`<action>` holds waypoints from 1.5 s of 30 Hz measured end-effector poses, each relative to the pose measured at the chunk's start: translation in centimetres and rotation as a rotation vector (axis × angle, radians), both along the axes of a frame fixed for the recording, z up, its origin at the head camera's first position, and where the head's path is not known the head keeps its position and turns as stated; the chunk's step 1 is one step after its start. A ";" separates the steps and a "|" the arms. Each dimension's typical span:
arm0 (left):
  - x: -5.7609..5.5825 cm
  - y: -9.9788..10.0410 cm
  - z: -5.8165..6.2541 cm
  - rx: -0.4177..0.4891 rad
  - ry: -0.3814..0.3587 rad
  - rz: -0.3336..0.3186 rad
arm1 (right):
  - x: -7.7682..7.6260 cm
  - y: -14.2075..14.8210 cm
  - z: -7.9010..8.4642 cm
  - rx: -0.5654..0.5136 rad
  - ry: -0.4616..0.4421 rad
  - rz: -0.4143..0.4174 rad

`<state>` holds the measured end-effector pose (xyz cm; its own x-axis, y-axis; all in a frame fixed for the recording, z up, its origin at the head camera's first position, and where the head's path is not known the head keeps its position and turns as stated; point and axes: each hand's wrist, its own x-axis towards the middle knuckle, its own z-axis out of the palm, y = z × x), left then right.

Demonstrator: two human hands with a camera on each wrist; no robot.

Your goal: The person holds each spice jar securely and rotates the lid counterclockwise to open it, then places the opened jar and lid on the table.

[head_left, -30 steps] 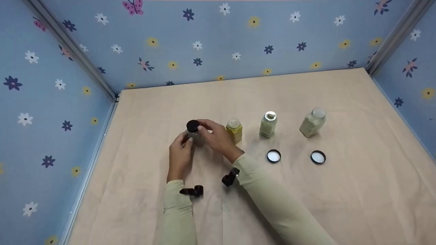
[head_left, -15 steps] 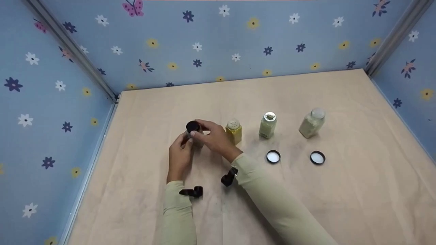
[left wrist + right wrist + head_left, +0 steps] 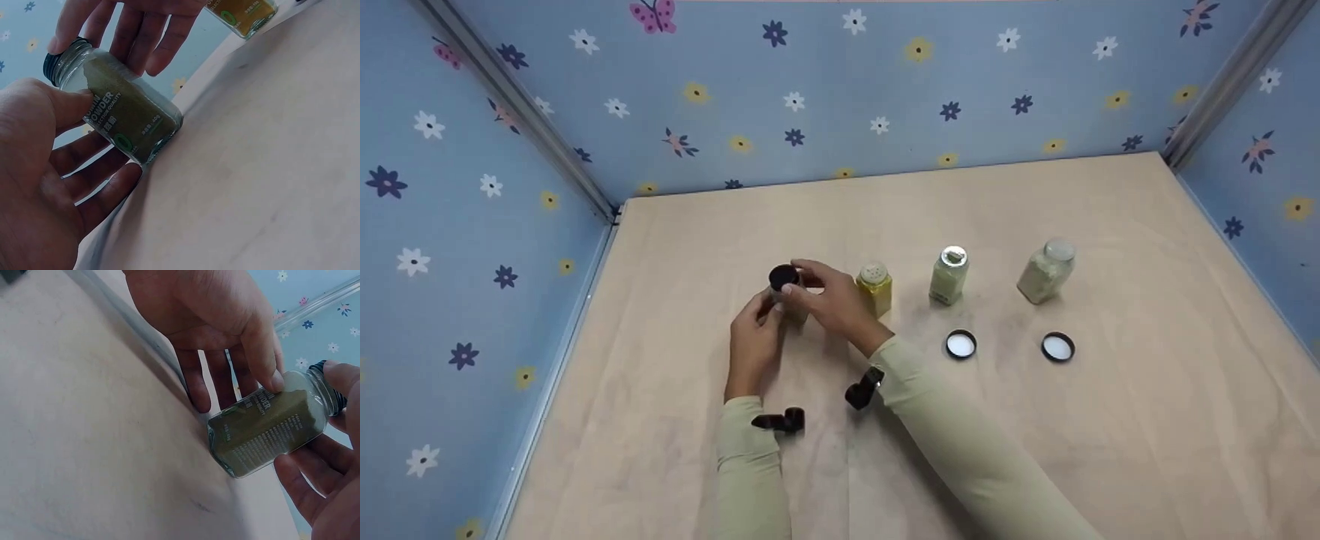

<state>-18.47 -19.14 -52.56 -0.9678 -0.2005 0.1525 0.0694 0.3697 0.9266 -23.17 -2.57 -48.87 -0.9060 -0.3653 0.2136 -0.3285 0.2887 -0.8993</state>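
A square glass spice jar of brownish-green powder, its label partly reading "POWDER", stands on the table in the head view. Its black ribbed screw lid is on the neck. My left hand grips the jar's body, thumb on one side and fingers round the other, as both wrist views show. With thumb and fingers my right hand pinches the lid; its other fingers hang beside the glass. Just right of that hand is a jar of yellow powder with a perforated top, partly hidden by the hand.
Farther right stand two jars without black lids, a green one with a silvery top and a paler, tilted-looking one. Two black lids lie white side up before them, a left lid and a right lid. Flower-patterned walls enclose the table.
My right thumb has shifted from the lid's right side to its near edge, and the fingers have moved slightly round it. The left hand and the jar stay in place.
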 end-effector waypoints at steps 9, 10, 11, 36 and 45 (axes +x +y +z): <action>0.0 -0.4 -0.3 0.005 -0.014 -0.008 | 0.2 -0.1 -0.3 -0.029 0.004 -0.020; 0.1 -0.4 -0.3 0.006 -0.023 -0.006 | 0.2 0.0 -0.4 -0.029 0.001 -0.022; 0.1 -0.4 -0.3 0.008 -0.032 -0.005 | 0.2 0.0 -0.5 -0.035 -0.003 -0.024; 0.0 -0.1 0.1 0.022 -0.053 0.016 | 0.3 -0.6 -0.9 -0.082 -0.020 0.019; 0.0 -0.2 0.1 0.036 -0.046 0.014 | 0.2 -1.1 -0.6 -0.046 -0.009 -0.043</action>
<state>-18.45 -19.34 -52.50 -0.9707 -0.2184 0.1001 0.0213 0.3368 0.9413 -22.93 -3.66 -49.48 -0.9224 -0.3164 0.2215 -0.3091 0.2608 -0.9146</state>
